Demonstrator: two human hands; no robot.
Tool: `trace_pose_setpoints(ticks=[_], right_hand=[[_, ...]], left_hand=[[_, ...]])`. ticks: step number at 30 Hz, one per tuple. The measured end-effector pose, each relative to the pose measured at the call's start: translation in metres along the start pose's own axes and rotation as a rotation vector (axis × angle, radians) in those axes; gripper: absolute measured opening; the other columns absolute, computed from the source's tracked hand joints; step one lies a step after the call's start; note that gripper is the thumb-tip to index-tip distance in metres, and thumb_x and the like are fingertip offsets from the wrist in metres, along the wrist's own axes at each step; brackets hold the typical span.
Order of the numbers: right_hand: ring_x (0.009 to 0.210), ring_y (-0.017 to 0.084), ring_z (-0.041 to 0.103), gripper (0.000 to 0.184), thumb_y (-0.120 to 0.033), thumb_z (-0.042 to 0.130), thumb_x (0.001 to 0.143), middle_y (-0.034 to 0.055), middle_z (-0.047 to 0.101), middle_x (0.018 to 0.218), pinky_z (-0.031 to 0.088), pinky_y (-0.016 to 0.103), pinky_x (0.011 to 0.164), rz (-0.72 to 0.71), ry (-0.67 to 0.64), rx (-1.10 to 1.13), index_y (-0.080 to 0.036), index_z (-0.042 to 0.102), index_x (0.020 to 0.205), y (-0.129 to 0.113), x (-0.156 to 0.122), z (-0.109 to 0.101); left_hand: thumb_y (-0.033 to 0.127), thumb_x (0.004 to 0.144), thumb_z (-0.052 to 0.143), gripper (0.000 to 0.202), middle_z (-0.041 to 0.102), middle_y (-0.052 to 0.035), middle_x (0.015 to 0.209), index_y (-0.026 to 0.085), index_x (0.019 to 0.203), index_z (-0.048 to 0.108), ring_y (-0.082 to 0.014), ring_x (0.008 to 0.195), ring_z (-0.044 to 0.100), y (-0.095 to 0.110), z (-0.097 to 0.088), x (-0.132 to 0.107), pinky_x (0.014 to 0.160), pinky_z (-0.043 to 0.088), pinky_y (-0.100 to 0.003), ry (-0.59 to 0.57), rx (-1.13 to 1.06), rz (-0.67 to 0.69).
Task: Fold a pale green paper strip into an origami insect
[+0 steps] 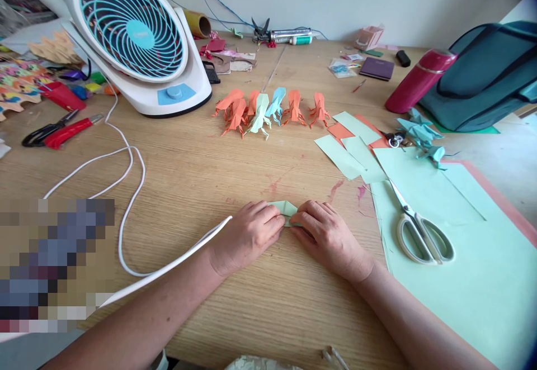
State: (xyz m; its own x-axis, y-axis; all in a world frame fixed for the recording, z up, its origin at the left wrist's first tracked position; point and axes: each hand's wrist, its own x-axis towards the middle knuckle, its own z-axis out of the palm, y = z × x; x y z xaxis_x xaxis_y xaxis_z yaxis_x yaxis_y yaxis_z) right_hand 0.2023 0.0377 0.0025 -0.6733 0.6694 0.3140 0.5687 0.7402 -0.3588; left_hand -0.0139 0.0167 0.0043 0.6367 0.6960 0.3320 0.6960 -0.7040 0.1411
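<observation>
A small folded piece of pale green paper lies on the wooden table near the front middle. My left hand presses on its left end with curled fingers. My right hand pinches its right end, fingers bent over the paper. Most of the paper is hidden under both hands. Behind them stands a row of finished origami figures, orange, green and blue.
A white and teal fan stands at the back left, its white cable looping over the table. White-handled scissors lie on a large green sheet at the right. Cut paper pieces, a red bottle and a teal bag are nearby.
</observation>
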Motion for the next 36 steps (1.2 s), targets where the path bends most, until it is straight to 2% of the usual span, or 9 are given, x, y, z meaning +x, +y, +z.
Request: trace_pose_setpoints(ticks=[4,8,11,17,25,30,36], right_hand=[[0.08,0.019,0.058,0.015,-0.017,0.052,0.099,0.0076,0.062,0.089,0.044,0.033,0.075,-0.002,0.002,0.013,-0.017,0.063,0.089,-0.001,0.0,0.0],[0.079,0.018,0.057,0.016,-0.017,0.051,0.099,0.0074,0.062,0.088,0.044,0.032,0.074,-0.005,0.015,0.016,-0.017,0.062,0.088,-0.001,0.0,0.001],[0.08,0.018,0.057,0.016,-0.018,0.05,0.1,0.0075,0.062,0.088,0.044,0.032,0.074,0.0,0.014,0.011,-0.017,0.062,0.089,0.0,-0.001,0.002],[0.08,0.019,0.055,0.016,-0.017,0.05,0.1,0.0073,0.06,0.088,0.045,0.033,0.075,-0.003,0.007,0.028,-0.017,0.061,0.088,-0.001,-0.003,0.002],[0.077,0.018,0.055,0.018,-0.015,0.052,0.098,0.0069,0.061,0.085,0.044,0.034,0.073,-0.002,0.023,-0.003,-0.017,0.063,0.084,-0.003,-0.003,-0.002],[0.078,0.019,0.055,0.017,-0.015,0.055,0.097,0.0065,0.059,0.084,0.045,0.034,0.072,0.054,0.026,0.035,-0.018,0.064,0.082,-0.006,-0.003,-0.005],[0.074,0.016,0.058,0.013,-0.012,0.06,0.092,0.0036,0.058,0.083,0.049,0.029,0.067,0.165,-0.004,0.154,-0.02,0.063,0.082,-0.003,-0.005,-0.012]], left_hand=[[0.015,0.098,0.05,0.019,0.059,-0.0042,0.081,0.016,0.082,0.061,-0.0186,0.078,0.052,0.002,0.0,0.0,0.073,0.047,-0.032,0.003,-0.008,-0.03],[0.017,0.098,0.05,0.018,0.059,-0.0052,0.084,0.016,0.085,0.061,-0.02,0.083,0.053,0.004,0.002,0.0,0.078,0.048,-0.034,0.002,0.001,-0.059],[0.018,0.099,0.05,0.018,0.06,-0.0054,0.085,0.017,0.085,0.061,-0.0204,0.083,0.053,0.004,0.003,0.0,0.077,0.048,-0.035,0.005,0.02,-0.031],[0.011,0.097,0.047,0.023,0.057,-0.0052,0.082,0.017,0.079,0.059,-0.0195,0.077,0.051,0.002,0.002,-0.003,0.073,0.047,-0.034,-0.008,0.051,0.022],[0.012,0.098,0.047,0.021,0.059,-0.0053,0.085,0.016,0.083,0.06,-0.0195,0.079,0.053,0.004,0.001,-0.003,0.073,0.048,-0.034,-0.045,0.068,0.003],[0.014,0.099,0.047,0.02,0.058,-0.0053,0.084,0.016,0.084,0.061,-0.0199,0.08,0.053,0.006,-0.001,-0.003,0.074,0.049,-0.035,-0.062,0.035,-0.043],[0.02,0.1,0.05,0.02,0.057,-0.0036,0.083,0.017,0.083,0.061,-0.0184,0.08,0.056,0.009,-0.007,0.0,0.071,0.047,-0.032,-0.024,-0.083,-0.136]])
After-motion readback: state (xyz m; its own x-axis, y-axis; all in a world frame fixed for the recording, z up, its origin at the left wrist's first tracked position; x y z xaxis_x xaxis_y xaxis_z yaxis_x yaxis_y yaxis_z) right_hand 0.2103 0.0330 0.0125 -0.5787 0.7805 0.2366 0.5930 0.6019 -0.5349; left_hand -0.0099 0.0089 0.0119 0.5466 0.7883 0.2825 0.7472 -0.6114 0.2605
